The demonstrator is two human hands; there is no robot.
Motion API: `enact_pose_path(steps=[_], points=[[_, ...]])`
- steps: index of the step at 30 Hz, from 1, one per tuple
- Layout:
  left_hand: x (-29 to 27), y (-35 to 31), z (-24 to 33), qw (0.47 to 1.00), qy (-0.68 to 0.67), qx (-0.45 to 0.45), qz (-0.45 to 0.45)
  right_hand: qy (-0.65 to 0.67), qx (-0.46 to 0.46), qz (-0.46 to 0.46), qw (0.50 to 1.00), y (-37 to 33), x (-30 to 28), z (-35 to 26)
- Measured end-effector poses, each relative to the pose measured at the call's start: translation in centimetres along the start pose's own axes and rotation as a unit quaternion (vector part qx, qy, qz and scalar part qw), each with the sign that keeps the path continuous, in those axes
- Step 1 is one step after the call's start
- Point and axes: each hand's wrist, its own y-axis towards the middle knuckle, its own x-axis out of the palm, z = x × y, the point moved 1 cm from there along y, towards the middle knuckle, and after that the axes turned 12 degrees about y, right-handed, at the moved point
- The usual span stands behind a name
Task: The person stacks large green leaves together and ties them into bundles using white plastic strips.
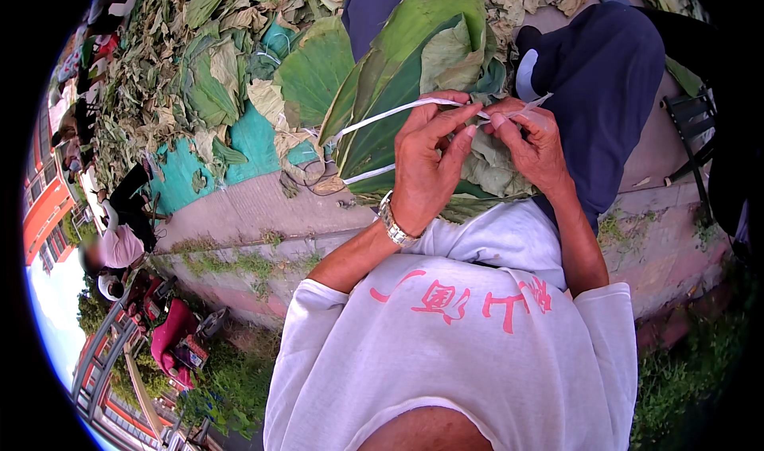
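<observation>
A bundle of large green leaves (398,93), some folded and partly dried, rests across my lap. White flat string (374,120) runs over the bundle, and a second strand crosses it lower down. My left hand (434,145), with a metal watch at the wrist, pinches the string near the bundle's right side. Close beside it, my right hand (529,137) is closed on the string's other end, whose loose tails stick out past the fingers. The fingertips of both hands nearly meet; whether a knot lies between them I cannot tell.
Heaps of drying leaves (215,69) cover the ground at the far left, partly on a green sheet (255,133). A black chair (691,137) stands at right. Further left are a seated person (119,240) and a red motorbike (171,324).
</observation>
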Motion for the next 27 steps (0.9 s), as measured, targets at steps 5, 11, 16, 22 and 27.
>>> enact_pose_path(steps=[5,11,16,22,27], points=[[-0.2,-0.3,0.5,0.999,0.018,0.041,0.018,0.135,0.123,0.034,0.983,-0.4,-0.3,0.1],[0.5,0.0,0.5,0.984,0.139,0.116,-0.002,0.214,0.136,0.036,0.967,-0.6,-0.5,0.6],[0.7,-0.2,0.6,0.97,0.219,0.105,0.001,0.227,0.149,0.026,0.962,-0.3,-0.9,0.1],[1.0,0.2,0.5,0.963,0.245,0.108,0.031,0.245,0.144,0.022,0.959,-0.6,-1.0,0.7],[1.6,0.9,-0.1,0.956,0.27,0.111,0.041,0.127,0.079,-0.017,0.989,-0.3,-1.4,0.5]])
